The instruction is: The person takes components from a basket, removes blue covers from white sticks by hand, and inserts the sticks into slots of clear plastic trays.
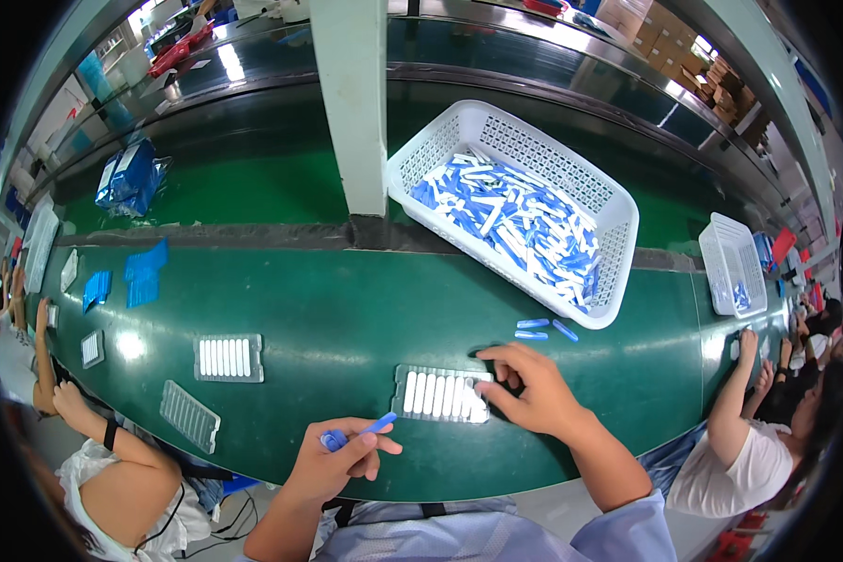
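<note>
My left hand (332,461) is closed around slim blue plastic pieces (381,422), one jutting out past the fingertips toward the tray. In front of me lies a clear plastic tray (412,414) with a row of several white slim pieces (430,394) side by side in its slots. My right hand (534,389) is at the tray's right end, thumb over the last white pieces and curled fingers apart from it; nothing shows in its grip. Three loose blue pieces (532,334) lie on the green table beyond my right hand.
A white basket (618,253) heaped with blue and white pieces stands behind the loose pieces, beside a pale post (351,112). Leftward are another filled tray (229,358), an unfilled clear tray (190,416) and blue packets (144,274). Co-workers sit on both sides.
</note>
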Motion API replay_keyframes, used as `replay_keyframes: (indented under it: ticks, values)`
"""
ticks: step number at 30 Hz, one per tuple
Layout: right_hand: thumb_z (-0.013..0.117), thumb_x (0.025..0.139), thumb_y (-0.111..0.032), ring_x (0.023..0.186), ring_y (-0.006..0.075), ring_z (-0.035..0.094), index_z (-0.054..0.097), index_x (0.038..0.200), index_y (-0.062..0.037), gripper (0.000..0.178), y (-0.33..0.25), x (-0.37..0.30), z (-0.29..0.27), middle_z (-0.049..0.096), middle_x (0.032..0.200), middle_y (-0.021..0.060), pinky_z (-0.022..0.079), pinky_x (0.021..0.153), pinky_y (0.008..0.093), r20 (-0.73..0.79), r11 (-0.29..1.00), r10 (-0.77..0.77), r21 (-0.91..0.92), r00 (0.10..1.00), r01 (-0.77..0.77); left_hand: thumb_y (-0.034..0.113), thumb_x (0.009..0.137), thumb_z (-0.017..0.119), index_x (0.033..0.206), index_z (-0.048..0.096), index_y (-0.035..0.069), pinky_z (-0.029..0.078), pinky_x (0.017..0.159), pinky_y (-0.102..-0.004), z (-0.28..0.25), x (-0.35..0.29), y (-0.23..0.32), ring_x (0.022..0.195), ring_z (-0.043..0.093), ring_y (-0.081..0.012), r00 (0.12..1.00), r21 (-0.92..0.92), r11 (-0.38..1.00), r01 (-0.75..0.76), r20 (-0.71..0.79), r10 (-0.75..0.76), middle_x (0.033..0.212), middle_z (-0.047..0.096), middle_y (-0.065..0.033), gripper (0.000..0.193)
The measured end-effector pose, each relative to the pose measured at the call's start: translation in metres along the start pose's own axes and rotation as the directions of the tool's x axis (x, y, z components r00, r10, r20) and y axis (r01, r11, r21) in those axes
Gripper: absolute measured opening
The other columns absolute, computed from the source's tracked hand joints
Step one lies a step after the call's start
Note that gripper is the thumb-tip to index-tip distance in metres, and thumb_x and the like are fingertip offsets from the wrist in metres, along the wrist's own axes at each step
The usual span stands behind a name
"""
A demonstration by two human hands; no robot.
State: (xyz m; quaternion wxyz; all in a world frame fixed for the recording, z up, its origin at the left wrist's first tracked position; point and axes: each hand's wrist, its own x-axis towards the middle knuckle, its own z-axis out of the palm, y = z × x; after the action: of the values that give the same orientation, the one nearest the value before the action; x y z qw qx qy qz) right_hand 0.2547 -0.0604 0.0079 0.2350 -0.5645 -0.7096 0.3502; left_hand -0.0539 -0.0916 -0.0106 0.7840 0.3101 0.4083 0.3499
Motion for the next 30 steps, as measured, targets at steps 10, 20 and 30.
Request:
replay_keyframes:
  ticks: [10,20,30]
  values:
    - [0.081,0.077,-0.04,0.085,0.0236,0.056,0.073,0.108,-0.0148,0.041,0.004,-0.019,0.004,0.06,0.096,0.0042,0.041,0.075,0.0373,-0.028,0.805,-0.372,-0.507,0.928,0.308,0.006,0.098,0.06,0.113,0.068,-0.007,0.036,0.043,-0.0224,-0.022,-0.014,-0.001,0.055,0.06,-0.0141,0.995,-0.07,0.995,-0.066,-0.076,0.061,0.096,0.074,-0.0224,0.021]
    - [0.085,0.071,-0.038,0.11,0.0351,0.06,0.062,0.121,-0.0038,0.065,-0.006,-0.003,0.028,0.066,0.12,0.0129,0.042,0.09,0.0447,-0.106,0.816,-0.443,-0.458,0.89,0.352,0.008,0.101,0.06,0.123,0.068,-0.002,0.038,0.049,-0.0213,-0.051,-0.049,0.013,0.06,0.058,-0.0108,0.992,0.034,0.994,-0.101,-0.066,0.103,0.099,0.075,-0.0185,0.026]
    - [0.083,0.075,-0.033,0.114,0.0329,0.059,0.065,0.121,-0.0054,0.056,-0.08,0.157,0.126,0.067,0.123,0.0128,0.041,0.099,0.0443,-0.114,0.737,-0.597,-0.47,0.794,0.486,0.009,0.102,0.059,0.126,0.066,-0.004,0.042,0.054,-0.0202,-0.074,-0.092,0.01,0.064,0.06,-0.0083,0.966,0.044,0.972,-0.231,-0.113,0.235,0.103,0.075,-0.0147,0.028]
